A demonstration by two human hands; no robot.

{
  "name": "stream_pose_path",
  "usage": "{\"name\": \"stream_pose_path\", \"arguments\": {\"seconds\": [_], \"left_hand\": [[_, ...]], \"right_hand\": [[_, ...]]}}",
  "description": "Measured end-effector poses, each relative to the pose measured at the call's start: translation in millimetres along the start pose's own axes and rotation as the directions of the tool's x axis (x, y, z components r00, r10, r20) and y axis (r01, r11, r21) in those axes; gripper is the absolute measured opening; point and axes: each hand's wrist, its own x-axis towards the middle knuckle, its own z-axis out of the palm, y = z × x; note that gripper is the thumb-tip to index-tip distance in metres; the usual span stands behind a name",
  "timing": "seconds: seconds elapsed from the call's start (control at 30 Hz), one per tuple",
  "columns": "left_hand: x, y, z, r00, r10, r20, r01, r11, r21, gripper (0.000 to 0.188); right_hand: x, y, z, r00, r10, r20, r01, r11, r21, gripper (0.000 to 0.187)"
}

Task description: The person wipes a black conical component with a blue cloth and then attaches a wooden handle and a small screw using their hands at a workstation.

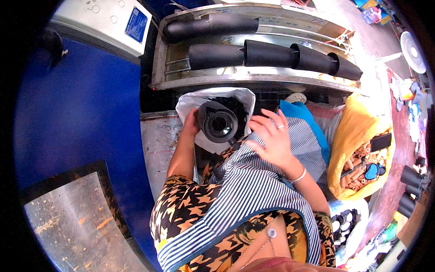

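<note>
My left hand (191, 121) grips the edge of a black round plastic part (219, 119) with a ring-shaped opening in its middle. The part sits over the mouth of a white sack (185, 102), which has dark scraps inside. To the right of the part, my right hand (273, 140) is lifted with its fingers spread and nothing in it. Below that hand lies the striped apron (253, 170) on my lap.
Beyond the sack, a metal-framed trough (253, 78) bears several black tapered tubes (269, 53). A blue machine panel (86, 113) stands at left. On the right, a yellow sack (337, 163) holds small brown tubes, a phone (381, 142) and a blue-and-black item (372, 171).
</note>
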Motion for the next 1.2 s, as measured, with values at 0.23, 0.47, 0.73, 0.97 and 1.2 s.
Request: {"name": "stream_pose_path", "arguments": {"seconds": [0.23,0.47,0.73,0.97,1.2], "left_hand": [[-18,22,55,0.973,-0.04,0.228,0.072,0.989,-0.132,0.033],[-24,71,312,0.839,0.245,0.486,-0.194,0.969,-0.154,0.043],[153,67,493,0.809,0.468,0.356,-0.588,0.66,0.467,0.031],[269,40,511,0.803,0.474,0.363,-0.573,0.441,0.691,0.031],[257,83,473,0.694,0.259,0.672,-0.382,-0.658,0.649,0.044]], "right_hand": [[-76,67,33,0.998,0.058,0.013,-0.057,0.995,-0.084,0.03],[-85,52,21,0.986,0.019,-0.163,-0.032,0.996,-0.079,0.029],[-89,53,10,0.989,0.014,-0.147,-0.014,1.0,0.0,0.031],[-105,64,37,0.987,-0.085,-0.136,0.071,0.992,-0.101,0.049],[-109,62,43,0.973,0.045,-0.226,0.013,0.968,0.249,0.035]]}}
